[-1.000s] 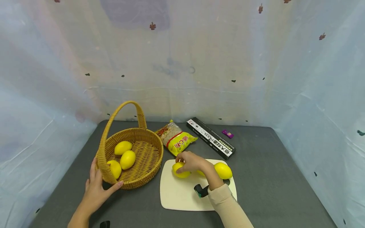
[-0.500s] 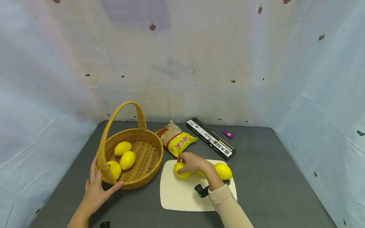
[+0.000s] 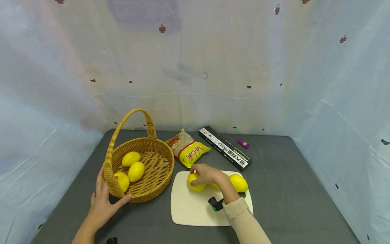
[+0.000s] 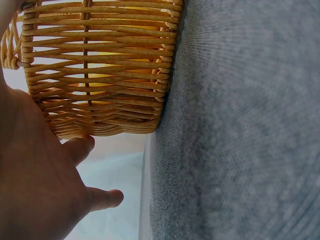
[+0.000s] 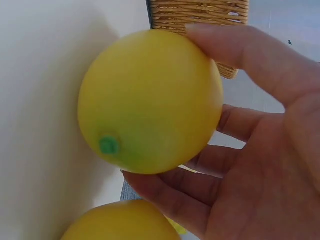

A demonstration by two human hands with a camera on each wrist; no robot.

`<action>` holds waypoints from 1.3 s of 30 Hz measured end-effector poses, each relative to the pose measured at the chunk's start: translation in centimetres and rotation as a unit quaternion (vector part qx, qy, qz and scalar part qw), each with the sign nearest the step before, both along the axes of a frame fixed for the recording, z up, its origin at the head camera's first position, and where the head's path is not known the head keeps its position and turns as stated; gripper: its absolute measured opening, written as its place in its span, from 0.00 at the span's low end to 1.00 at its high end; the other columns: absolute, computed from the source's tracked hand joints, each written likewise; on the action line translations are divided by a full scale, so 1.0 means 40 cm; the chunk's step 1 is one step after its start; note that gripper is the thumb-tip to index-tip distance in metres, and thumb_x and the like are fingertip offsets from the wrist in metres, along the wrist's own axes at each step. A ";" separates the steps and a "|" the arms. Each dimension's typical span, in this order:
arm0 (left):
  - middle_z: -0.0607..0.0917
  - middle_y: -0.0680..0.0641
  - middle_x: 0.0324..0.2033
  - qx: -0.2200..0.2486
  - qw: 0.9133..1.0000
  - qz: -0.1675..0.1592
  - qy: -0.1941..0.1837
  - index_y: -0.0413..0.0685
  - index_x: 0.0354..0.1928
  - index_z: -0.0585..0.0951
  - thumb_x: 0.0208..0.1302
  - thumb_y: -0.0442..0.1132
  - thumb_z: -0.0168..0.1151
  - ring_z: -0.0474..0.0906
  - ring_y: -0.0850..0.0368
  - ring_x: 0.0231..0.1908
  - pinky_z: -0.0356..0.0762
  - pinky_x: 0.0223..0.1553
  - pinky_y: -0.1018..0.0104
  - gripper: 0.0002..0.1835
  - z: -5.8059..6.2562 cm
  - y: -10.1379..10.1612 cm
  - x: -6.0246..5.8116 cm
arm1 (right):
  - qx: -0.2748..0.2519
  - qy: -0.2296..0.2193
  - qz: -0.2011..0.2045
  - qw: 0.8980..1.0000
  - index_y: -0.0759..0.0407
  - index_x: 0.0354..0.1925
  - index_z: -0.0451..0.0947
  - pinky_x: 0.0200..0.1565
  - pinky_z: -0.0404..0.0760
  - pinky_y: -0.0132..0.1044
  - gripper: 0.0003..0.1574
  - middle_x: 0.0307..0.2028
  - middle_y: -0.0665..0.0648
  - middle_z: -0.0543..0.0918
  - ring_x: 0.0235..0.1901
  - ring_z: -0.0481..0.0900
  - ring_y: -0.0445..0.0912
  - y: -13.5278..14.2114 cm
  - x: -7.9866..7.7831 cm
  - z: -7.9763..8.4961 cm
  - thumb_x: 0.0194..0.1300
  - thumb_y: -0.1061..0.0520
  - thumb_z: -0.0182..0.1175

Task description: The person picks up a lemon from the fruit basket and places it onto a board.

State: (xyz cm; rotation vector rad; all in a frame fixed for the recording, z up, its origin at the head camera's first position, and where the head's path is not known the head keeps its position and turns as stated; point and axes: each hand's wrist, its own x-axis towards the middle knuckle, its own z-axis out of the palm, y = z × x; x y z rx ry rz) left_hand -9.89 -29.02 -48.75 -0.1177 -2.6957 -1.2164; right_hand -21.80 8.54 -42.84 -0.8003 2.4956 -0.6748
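Note:
In the head view my left hand (image 3: 103,205) rests against the near left side of a wicker basket (image 3: 156,189), below its handle. Its fingers are spread and fairly straight along the outside, as the left wrist view confirms. Several yellow lemons (image 3: 136,171) lie inside the basket. My right hand (image 3: 207,174) grips another lemon (image 5: 150,100) between thumb and fingers, over the cream cutting board (image 3: 192,211). A second lemon (image 5: 120,225) is partly hidden beneath that hand, and a third lemon (image 3: 238,183) lies at the board's right side.
Behind the board lie a yellow-labelled food bag (image 3: 190,150) and a long black pasta box (image 3: 225,148). A small purple packet (image 3: 243,143) is farther right. The grey table (image 3: 289,189) ends at plastic-sheeted walls.
The lemon in my right hand has shifted slightly to the right over the board. My left hand and the basket stay in place.

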 end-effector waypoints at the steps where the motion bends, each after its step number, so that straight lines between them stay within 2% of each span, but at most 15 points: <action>1: 0.21 0.51 0.75 0.000 1.000 0.000 0.001 0.56 0.81 0.41 0.60 0.48 0.72 0.28 0.26 0.73 0.29 0.48 0.11 0.58 0.000 0.000 0.000 | 0.001 0.001 0.000 1.000 0.59 0.49 0.78 0.45 0.76 0.41 0.22 0.41 0.53 0.80 0.40 0.74 0.46 0.000 0.000 0.000 0.59 0.54 0.72; 12: 0.21 0.51 0.75 0.003 1.000 0.001 0.000 0.61 0.80 0.39 0.60 0.48 0.72 0.27 0.27 0.73 0.29 0.48 0.11 0.59 0.003 0.004 0.002 | -0.005 -0.013 0.001 1.000 0.63 0.54 0.77 0.50 0.77 0.43 0.28 0.45 0.56 0.80 0.46 0.77 0.48 -0.006 -0.005 -0.004 0.60 0.51 0.71; 17: 0.20 0.52 0.75 0.002 1.000 0.003 -0.006 0.60 0.80 0.38 0.61 0.49 0.72 0.27 0.28 0.73 0.29 0.49 0.11 0.59 0.003 0.005 0.003 | -0.010 -0.018 0.006 1.000 0.64 0.56 0.76 0.52 0.77 0.44 0.30 0.48 0.59 0.80 0.49 0.77 0.51 -0.009 -0.004 -0.003 0.60 0.52 0.71; 25: 0.20 0.52 0.75 -0.006 1.000 0.006 -0.008 0.59 0.80 0.38 0.60 0.50 0.72 0.27 0.28 0.74 0.30 0.49 0.11 0.60 0.003 0.004 0.003 | -0.013 -0.021 0.000 1.000 0.63 0.58 0.76 0.52 0.77 0.43 0.31 0.49 0.58 0.80 0.48 0.77 0.49 -0.011 0.002 0.000 0.62 0.50 0.70; 39: 0.20 0.53 0.75 -0.001 1.000 0.002 -0.005 0.65 0.80 0.37 0.61 0.49 0.72 0.27 0.28 0.74 0.29 0.49 0.12 0.59 0.001 0.002 0.003 | -0.024 -0.025 -0.007 0.999 0.65 0.57 0.77 0.52 0.77 0.44 0.30 0.49 0.57 0.81 0.48 0.77 0.49 -0.008 -0.003 -0.006 0.63 0.49 0.68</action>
